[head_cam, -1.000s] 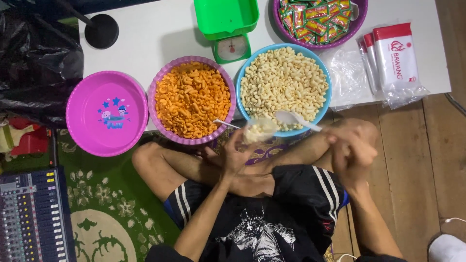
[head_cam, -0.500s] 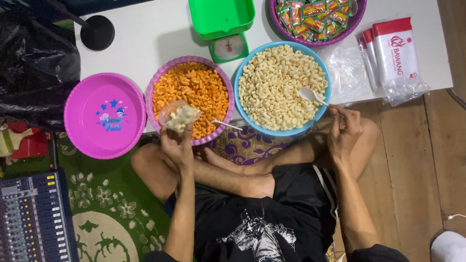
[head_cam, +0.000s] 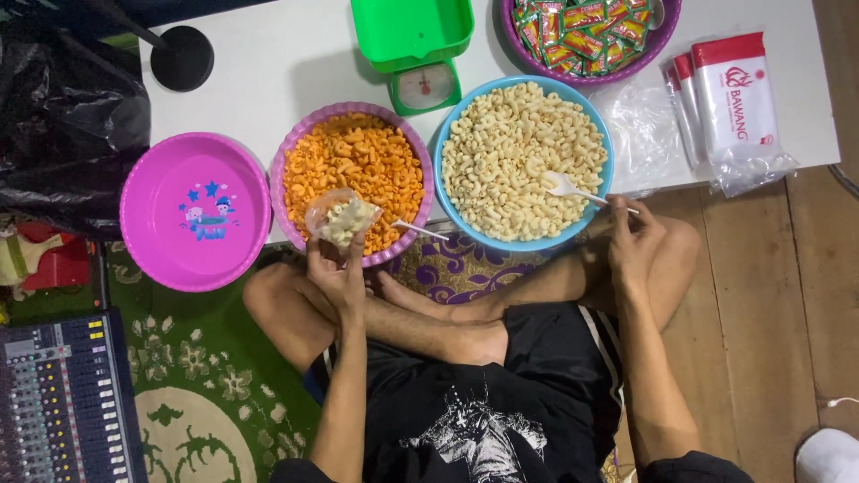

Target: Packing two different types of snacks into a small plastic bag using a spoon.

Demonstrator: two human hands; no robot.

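While the fingers of the left hand (head_cam: 335, 268) pinched a small clear bag (head_cam: 342, 217) partly filled with pale macaroni snacks, the right hand (head_cam: 632, 240) closed around the handle of a white plastic spoon (head_cam: 573, 189) whose bowl rested in the blue bowl (head_cam: 598, 127) of pale snacks. The bag hung over the near rim of the purple bowl (head_cam: 420, 170) of orange snacks, where a second white spoon (head_cam: 419, 231) lay against the edge. Both bowls sat along the near edge of the white counter (head_cam: 268, 63), with an empty pink bowl (head_cam: 143, 241) overhanging its near left corner. Filling looked to be the step in hand, a portion of pale snacks already bagged; the next move would likely call for a steady scoop and a held-open bag mouth. A green kitchen scale (head_cam: 420, 85) stood at the far edge, its tray cut off by the frame, as was a purple bowl of sachets (head_cam: 671, 22). Red-and-white packets (head_cam: 738, 98) lay at the right edge beside clear plastic wrap (head_cam: 640, 125). Whether the bag mouth was open could not be made out.
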